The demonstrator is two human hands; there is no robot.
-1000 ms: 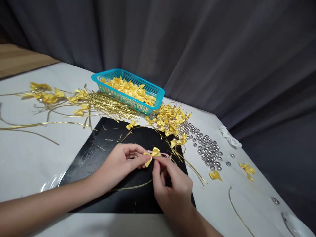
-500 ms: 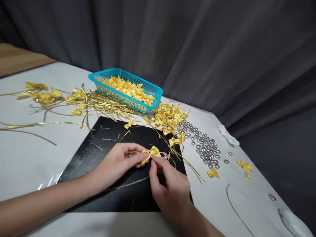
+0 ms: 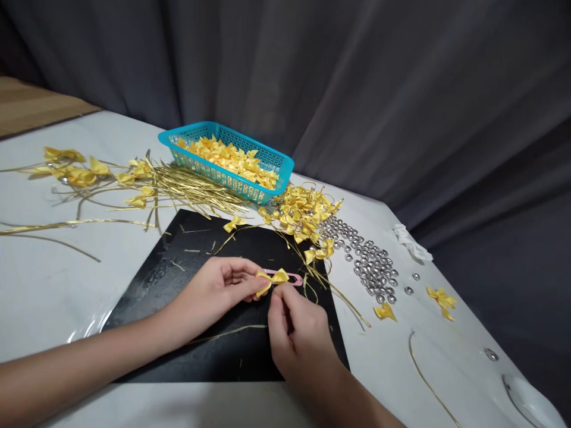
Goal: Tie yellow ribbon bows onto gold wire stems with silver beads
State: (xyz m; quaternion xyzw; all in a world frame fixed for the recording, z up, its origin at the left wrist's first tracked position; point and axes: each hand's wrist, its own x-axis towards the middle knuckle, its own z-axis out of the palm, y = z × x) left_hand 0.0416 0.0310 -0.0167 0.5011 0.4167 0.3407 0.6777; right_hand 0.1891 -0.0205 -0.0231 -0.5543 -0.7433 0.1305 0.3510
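A small yellow ribbon bow (image 3: pixel 280 277) is pinched at its left side between the thumb and fingers of my left hand (image 3: pixel 225 282). My right hand (image 3: pixel 300 327) is closed, thumb and forefinger pressed together just below the bow's middle; what it pinches is too small to make out. Both hands are over a black mat (image 3: pixel 169 333). Behind the bow lies a flat pink tool (image 3: pixel 294 278), partly covered. A thin gold cord (image 3: pixel 236 331) stretches across the mat between my wrists.
Beyond the mat stands a turquoise basket (image 3: pixel 285 178) of yellow bows. A bundle of gold cords (image 3: pixel 191 187) lies before it. Finished-looking bows with cords (image 3: pixel 307 208) are heaped at the right, beside many silver beads (image 3: pixel 375 264). A white object (image 3: pixel 530 401) sits at the lower right.
My right hand has shifted slightly down and away from the bow's centre. The bow has tilted and shows less of its lower right tail. My left hand keeps its grip.
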